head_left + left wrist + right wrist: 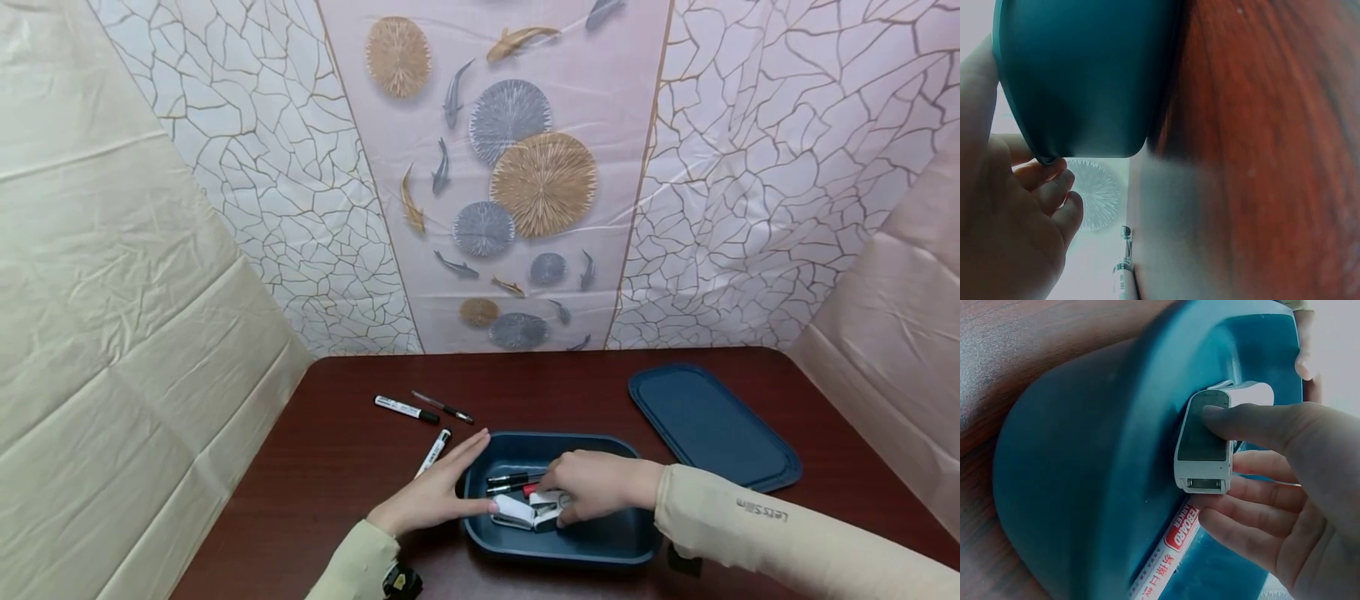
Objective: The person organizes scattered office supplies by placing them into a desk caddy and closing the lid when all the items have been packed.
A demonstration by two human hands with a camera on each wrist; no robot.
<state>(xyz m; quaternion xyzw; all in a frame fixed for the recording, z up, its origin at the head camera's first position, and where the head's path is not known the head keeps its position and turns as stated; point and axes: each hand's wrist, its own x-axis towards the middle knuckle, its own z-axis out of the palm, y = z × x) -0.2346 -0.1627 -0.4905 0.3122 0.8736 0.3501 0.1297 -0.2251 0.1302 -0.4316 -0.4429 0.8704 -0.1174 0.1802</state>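
Observation:
My right hand [596, 483] reaches into a dark blue box [570, 550] and grips a white stapler [1205, 434]. The thumb presses its dark grey underside, with the fingers on the far side. Beside it in the box is another white object [513, 510], stapler-like in shape. My left hand [438, 498] spreads at the box's left end, thumb at the rim and fingers along the far corner. In the left wrist view its fingertips touch that corner. A whiteboard marker [1172, 547] with a red label lies in the box under my right fingers. Black pens [510, 482] lie farther back inside.
A blue lid [712, 429] lies flat on the table at the right. Left of the box are a white marker with a black cap [405, 408], a thin black pen [444, 407] and another white marker [433, 452]. Patterned cloth [517, 275] hangs behind the table.

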